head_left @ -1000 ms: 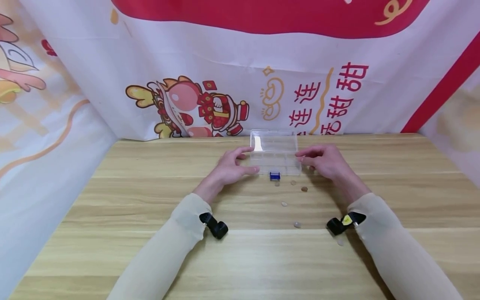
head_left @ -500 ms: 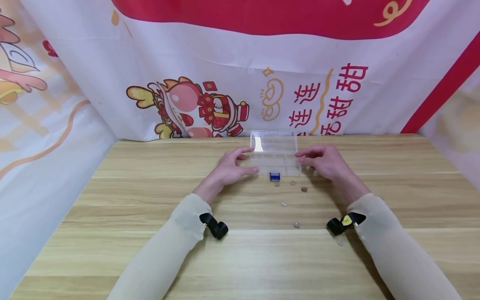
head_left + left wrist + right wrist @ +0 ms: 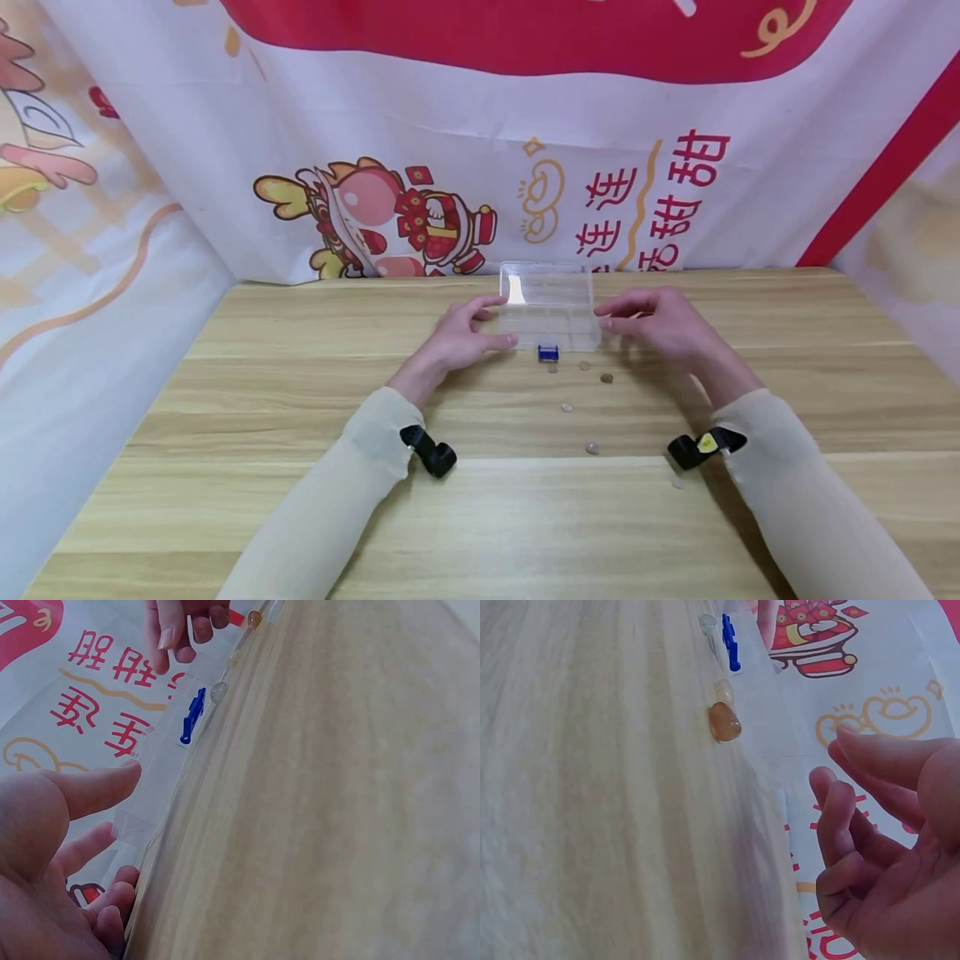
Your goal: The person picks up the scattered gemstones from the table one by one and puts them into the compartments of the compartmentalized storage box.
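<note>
Clear box: A see-through plastic box (image 3: 582,340) sits at the far side of the wooden table (image 3: 480,517), between a person's two hands, its clear lid (image 3: 555,286) raised at the back.
Left hand: The left hand (image 3: 463,335) reaches to the box's left end, thumb and forefinger spread wide, thumb tip at the near left corner.
Right hand: The right hand (image 3: 654,322) is at the box's right end, fingers loosely bent, thumb and forefinger tips close together; whether they touch the box cannot be told.
Blue latch: A blue clip (image 3: 548,353) stands out from the box's near side.
Stones: Small pebbles are scattered near and to the right, among them a brown stone (image 3: 607,378) and a grey stone (image 3: 592,448).
Backdrop: A printed white cloth (image 3: 450,108) with red lettering and a cartoon figure hangs behind the table.
</note>
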`<state>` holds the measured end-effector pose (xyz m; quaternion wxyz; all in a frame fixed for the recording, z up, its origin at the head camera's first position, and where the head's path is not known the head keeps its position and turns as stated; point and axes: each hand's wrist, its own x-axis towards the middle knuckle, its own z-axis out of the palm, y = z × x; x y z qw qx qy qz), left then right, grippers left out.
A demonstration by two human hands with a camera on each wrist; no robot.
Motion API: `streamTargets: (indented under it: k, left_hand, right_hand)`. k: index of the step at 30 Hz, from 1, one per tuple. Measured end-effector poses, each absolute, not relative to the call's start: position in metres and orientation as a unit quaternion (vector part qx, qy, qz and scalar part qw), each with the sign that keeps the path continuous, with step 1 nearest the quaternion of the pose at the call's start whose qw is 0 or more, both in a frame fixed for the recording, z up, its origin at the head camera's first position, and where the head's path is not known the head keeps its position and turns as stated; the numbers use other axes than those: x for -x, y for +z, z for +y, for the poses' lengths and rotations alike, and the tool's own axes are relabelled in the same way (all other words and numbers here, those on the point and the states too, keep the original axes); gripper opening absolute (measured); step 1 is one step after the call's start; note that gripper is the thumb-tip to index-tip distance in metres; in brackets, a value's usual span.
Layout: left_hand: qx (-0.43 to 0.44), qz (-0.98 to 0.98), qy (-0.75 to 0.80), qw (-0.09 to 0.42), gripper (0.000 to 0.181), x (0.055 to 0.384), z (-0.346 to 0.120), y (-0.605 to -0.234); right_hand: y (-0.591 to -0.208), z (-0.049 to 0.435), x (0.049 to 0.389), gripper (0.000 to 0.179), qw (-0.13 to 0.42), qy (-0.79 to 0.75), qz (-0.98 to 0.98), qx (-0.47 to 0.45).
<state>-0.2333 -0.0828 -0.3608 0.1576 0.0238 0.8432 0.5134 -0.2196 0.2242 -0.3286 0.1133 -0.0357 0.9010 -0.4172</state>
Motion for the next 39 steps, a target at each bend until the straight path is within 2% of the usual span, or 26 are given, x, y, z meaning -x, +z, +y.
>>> streamTargets:
  k: [16,26,33,39]
  left_hand:
    - [-0.028,0.843,0.512,0.159,0.070,0.234,-0.084,-0.361]
    - [-0.025,0.842,0.513,0.163,0.069,0.234,-0.083,-0.361]
    - [-0.027,0.844,0.511,0.162,0.069,0.232,-0.084,-0.360]
    - [-0.024,0.845,0.509,0.160,0.069,0.232,-0.084,-0.361]
  right_hand:
    - [-0.324,0.236,0.208,0.035,0.105,-0.424,0.894,0.100]
    - [-0.328,0.252,0.190,0.027,0.126,-0.404,0.897,0.124]
    - [-0.331,0.262,0.176,0.023,0.160,-0.395,0.895,0.128]
    - [-0.332,0.269,0.168,0.022,0.189,-0.394,0.884,0.167]
